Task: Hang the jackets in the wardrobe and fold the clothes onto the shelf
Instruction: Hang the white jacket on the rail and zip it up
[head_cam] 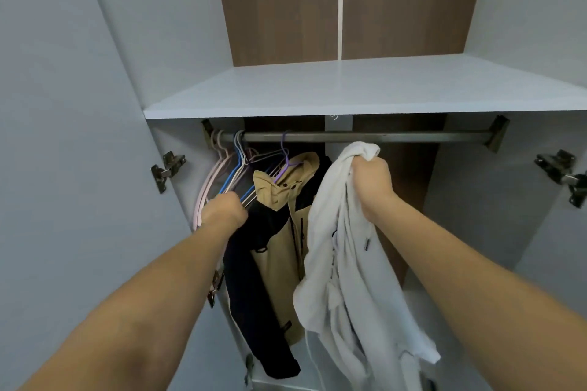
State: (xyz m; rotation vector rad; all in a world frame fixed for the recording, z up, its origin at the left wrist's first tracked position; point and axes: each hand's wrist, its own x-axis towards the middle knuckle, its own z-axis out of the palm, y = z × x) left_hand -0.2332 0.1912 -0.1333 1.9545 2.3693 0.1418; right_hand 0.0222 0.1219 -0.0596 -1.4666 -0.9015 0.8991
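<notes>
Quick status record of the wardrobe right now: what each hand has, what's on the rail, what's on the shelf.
left hand: reaching into the empty hangers, fingers hidden; grip cannot be told
right hand: grips white hooded jacket, held up below the rail
rail: tan and black jacket on a purple hanger, empty hangers bunched at the left end
shelf: nothing visible on it
</notes>
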